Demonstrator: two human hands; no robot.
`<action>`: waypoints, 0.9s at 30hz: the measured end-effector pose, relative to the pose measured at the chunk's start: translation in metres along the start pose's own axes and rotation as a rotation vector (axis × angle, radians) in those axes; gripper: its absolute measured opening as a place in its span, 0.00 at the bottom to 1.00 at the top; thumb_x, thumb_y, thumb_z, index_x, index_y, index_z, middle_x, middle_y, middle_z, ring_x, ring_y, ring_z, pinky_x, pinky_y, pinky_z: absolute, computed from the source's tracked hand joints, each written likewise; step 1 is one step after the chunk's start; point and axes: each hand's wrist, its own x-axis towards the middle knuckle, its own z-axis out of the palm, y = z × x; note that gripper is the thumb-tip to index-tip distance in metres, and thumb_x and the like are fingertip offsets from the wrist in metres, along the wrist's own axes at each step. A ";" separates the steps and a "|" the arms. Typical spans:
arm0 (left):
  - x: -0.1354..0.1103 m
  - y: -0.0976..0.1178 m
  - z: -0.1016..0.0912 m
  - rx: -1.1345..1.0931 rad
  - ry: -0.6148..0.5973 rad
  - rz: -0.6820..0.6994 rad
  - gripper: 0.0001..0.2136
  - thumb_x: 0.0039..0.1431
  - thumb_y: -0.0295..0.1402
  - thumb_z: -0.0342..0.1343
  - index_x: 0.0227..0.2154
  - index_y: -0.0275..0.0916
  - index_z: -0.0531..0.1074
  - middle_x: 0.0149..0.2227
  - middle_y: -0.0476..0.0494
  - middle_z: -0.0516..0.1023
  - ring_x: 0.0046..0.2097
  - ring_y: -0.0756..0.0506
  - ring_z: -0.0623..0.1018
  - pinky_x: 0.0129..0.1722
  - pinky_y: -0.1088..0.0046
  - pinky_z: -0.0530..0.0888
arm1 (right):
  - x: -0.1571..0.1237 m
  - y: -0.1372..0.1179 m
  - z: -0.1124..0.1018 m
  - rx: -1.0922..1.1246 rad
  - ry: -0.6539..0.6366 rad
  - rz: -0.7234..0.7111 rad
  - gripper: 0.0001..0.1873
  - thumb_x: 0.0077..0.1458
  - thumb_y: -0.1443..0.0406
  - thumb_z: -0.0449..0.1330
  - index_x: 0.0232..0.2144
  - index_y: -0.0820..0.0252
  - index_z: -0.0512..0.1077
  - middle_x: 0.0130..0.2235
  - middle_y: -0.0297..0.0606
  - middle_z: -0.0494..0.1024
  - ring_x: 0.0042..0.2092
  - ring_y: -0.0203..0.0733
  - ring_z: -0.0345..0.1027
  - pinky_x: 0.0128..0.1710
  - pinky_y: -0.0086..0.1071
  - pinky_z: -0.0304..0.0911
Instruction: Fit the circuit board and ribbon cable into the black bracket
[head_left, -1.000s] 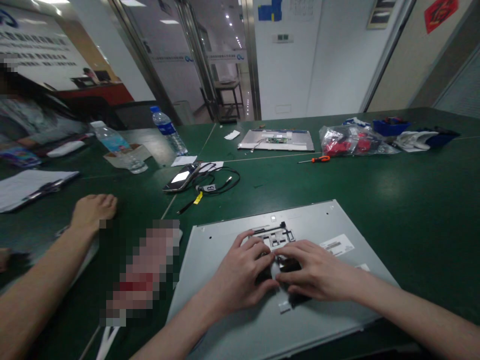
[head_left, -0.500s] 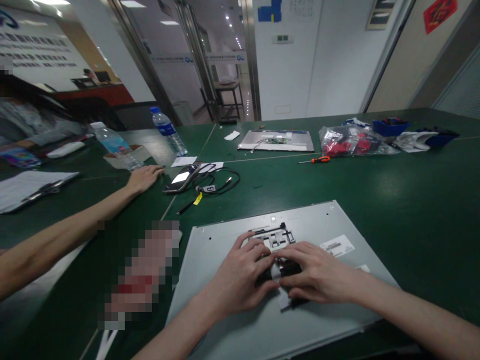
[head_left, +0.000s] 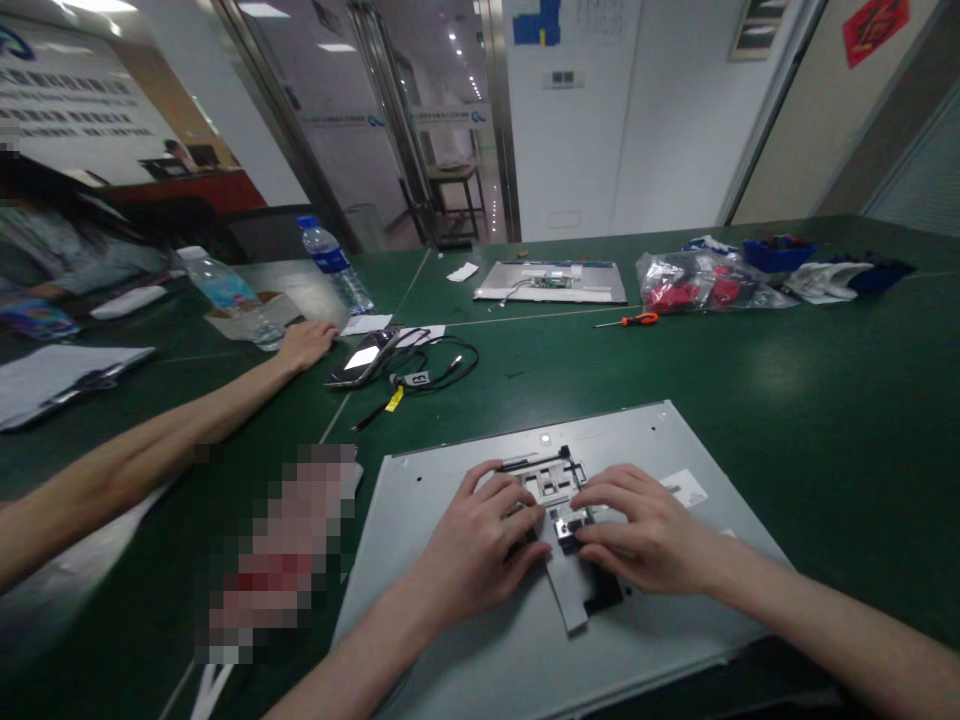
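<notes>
A large flat grey metal panel [head_left: 465, 640] lies on the table before me. On it sits a silver and black frame with square cutouts [head_left: 559, 480], and a pale strip [head_left: 566, 595] runs below that. My left hand [head_left: 491, 535] rests at the frame's left side, fingers curled round something dark that is mostly hidden. Just right of it, my right hand [head_left: 645, 525] pinches a small silver-and-black block [head_left: 570, 528] between thumb and fingers. A gap separates the fingertips of both hands.
Another person's hand [head_left: 307, 345] rests near two water bottles [head_left: 334, 262] at left. A phone [head_left: 364, 358], coiled black cable [head_left: 450, 365], orange screwdriver [head_left: 637, 320], second panel [head_left: 517, 285] and plastic bag with red items [head_left: 705, 285] lie farther back. A pixelated object [head_left: 285, 550] is beside my panel.
My right hand has shifted slightly right, away from my left, and the small block and pale strip now show between them. The other person's hand has moved a little right.
</notes>
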 end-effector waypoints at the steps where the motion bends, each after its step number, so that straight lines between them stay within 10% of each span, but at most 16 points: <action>1: 0.000 0.000 0.000 0.004 0.012 0.004 0.08 0.66 0.35 0.57 0.44 0.43 0.77 0.40 0.45 0.79 0.45 0.40 0.76 0.60 0.50 0.63 | 0.000 0.000 0.000 -0.007 0.010 0.003 0.05 0.64 0.66 0.60 0.38 0.56 0.77 0.47 0.42 0.79 0.47 0.46 0.71 0.48 0.43 0.66; 15: 0.004 0.000 0.004 -0.130 0.085 -0.055 0.07 0.67 0.29 0.53 0.33 0.41 0.74 0.37 0.49 0.79 0.43 0.44 0.76 0.58 0.53 0.65 | 0.001 0.000 0.000 0.001 -0.006 -0.001 0.08 0.65 0.66 0.58 0.35 0.57 0.76 0.44 0.41 0.80 0.44 0.45 0.70 0.46 0.42 0.66; 27: 0.005 -0.001 0.010 -0.148 0.072 -0.160 0.03 0.64 0.28 0.54 0.34 0.40 0.70 0.37 0.45 0.78 0.43 0.42 0.76 0.57 0.52 0.66 | 0.000 -0.004 0.003 0.053 -0.290 -0.023 0.12 0.67 0.58 0.60 0.50 0.52 0.76 0.58 0.44 0.72 0.55 0.49 0.66 0.54 0.45 0.64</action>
